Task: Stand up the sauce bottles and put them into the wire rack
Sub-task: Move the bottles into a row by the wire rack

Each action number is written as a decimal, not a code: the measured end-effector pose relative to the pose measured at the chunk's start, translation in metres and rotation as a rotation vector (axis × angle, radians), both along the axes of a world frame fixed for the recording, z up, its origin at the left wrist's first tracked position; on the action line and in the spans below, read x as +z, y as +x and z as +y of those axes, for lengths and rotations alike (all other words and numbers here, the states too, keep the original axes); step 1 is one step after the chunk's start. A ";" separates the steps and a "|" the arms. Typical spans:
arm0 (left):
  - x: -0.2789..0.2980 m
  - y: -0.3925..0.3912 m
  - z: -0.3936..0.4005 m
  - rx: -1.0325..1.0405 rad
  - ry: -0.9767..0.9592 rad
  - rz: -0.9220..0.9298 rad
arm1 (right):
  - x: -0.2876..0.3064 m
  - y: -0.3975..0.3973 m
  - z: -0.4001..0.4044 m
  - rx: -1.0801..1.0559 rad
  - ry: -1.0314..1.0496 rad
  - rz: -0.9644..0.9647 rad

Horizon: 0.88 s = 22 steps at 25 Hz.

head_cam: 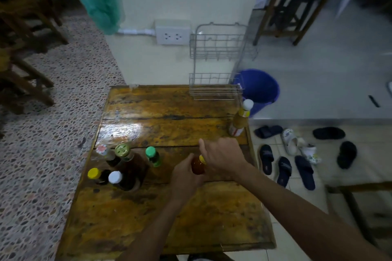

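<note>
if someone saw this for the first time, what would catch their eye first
Probably the two hands meeting at the table's middle: the left hand grips an orange sauce bottle while the right hand covers its yellow cap. Next, the cluster of upright bottles at the left edge, then the empty wire rack on the wall at the table's far side.

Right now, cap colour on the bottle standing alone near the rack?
White cap on the yellowish bottle, seen in the head view.

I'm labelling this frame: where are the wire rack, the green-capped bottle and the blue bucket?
wire rack (214, 91), head view, on its lower basket's front wires.
green-capped bottle (151, 151), head view, on its cap.
blue bucket (259, 87), head view, on its inner wall.
</note>
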<state>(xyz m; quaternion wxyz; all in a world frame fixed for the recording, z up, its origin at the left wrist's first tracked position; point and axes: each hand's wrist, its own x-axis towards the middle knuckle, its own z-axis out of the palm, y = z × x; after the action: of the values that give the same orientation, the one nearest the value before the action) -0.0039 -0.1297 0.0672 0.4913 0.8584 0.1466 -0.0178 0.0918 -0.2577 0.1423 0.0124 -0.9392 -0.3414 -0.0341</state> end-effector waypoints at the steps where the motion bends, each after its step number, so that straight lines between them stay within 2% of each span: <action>1: -0.004 0.003 -0.007 -0.001 0.127 0.010 | -0.004 -0.001 -0.002 -0.067 -0.059 0.039; 3: -0.007 0.005 -0.019 -0.011 0.253 0.007 | -0.010 -0.003 -0.008 -0.163 -0.128 0.124; 4: -0.005 0.007 -0.021 -0.025 0.218 0.013 | -0.009 -0.003 -0.013 -0.139 -0.093 0.126; 7: 0.012 0.019 -0.013 -0.180 -0.053 0.082 | -0.004 -0.002 -0.031 0.041 0.106 -0.006; 10: 0.033 0.031 -0.012 -0.324 -0.111 0.139 | -0.008 0.002 -0.050 0.091 0.133 -0.095; 14: 0.025 0.037 -0.028 -0.260 -0.008 0.110 | -0.017 0.002 -0.047 -0.176 0.177 -0.048; 16: 0.012 0.039 -0.039 -0.243 0.123 0.116 | -0.022 -0.002 -0.049 -0.241 0.053 0.072; 17: 0.004 0.039 -0.044 -0.235 0.182 0.128 | -0.025 -0.006 -0.051 -0.285 0.087 0.157; 20: -0.013 0.040 -0.058 -0.241 0.202 0.092 | -0.025 -0.008 -0.061 -0.610 0.364 0.393; 21: -0.014 0.043 -0.062 -0.253 0.102 0.094 | -0.030 -0.009 -0.066 -0.713 0.517 0.499; 22: -0.009 0.048 -0.066 -0.273 0.020 0.075 | -0.036 -0.012 -0.070 -0.767 0.681 0.522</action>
<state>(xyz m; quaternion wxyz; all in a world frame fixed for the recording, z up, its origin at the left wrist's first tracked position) 0.0446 -0.1952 0.0580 0.4697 0.8740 0.0472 -0.1151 0.0799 -0.3280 0.1066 0.3850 -0.9161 0.0682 0.0888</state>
